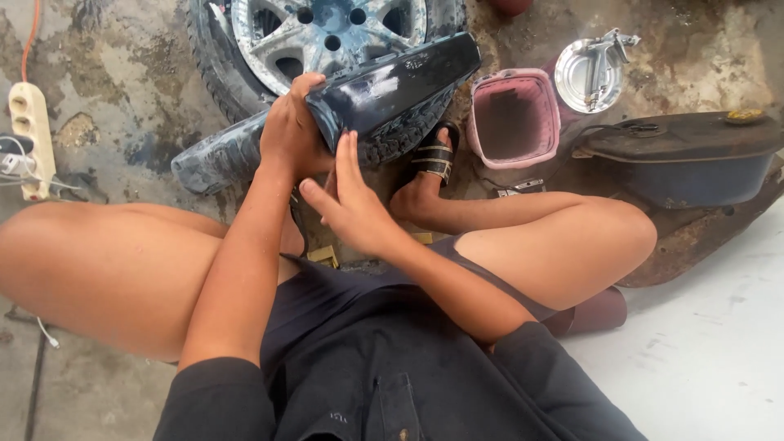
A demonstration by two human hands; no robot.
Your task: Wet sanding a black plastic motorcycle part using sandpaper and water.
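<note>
On concrete, left hand [290, 131] grasps dark panel [392, 82].

The person sits on the concrete floor [122, 73] with knees spread. The left hand [292, 131] grips the near end of a dark blue curved panel [392, 86], thumb over its top edge. The right hand [351, 204] presses flat against the panel's underside, fingers [347, 159] straight. Behind the panel lies a wheel [327, 33] with a paint-spattered rim. A pink bucket [514, 118] stands beside a sandalled foot [429, 175]. A dark fuel tank [686, 155] rests to the right, a power strip [31, 139] to the left.
</note>
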